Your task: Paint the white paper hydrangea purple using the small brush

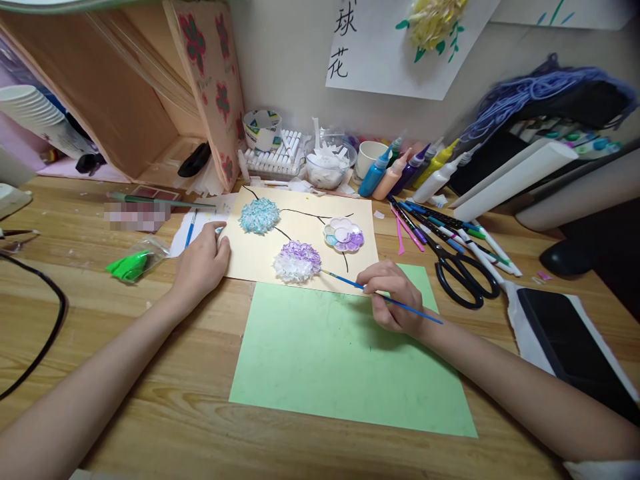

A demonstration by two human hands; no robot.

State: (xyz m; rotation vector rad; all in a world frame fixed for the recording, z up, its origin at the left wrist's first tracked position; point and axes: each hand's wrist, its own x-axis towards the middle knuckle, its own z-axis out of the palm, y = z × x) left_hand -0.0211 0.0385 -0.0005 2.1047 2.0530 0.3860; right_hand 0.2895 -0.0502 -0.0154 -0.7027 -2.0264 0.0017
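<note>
My right hand [393, 297] pinches a thin blue paintbrush [415, 310], whose tip touches the right side of a purple-and-white paper flower ball [297, 261]. That flower sits on a cream sheet [260, 257] with black drawn stems, beside a blue flower ball [259, 215] and a flower-shaped paint palette [343, 235]. My left hand [203, 263] rests with curled fingers on the cream sheet's left edge, holding it down. A light green sheet [345, 360] lies in front, under my right hand.
Black scissors [457, 270] and several markers [450, 227] lie right of the sheets. Paint bottles [400, 173], a cup [369, 159] and a bowl of paper scraps [327, 167] stand at the back. A dark tablet [570, 347] lies at right, a black cable [45, 333] at left.
</note>
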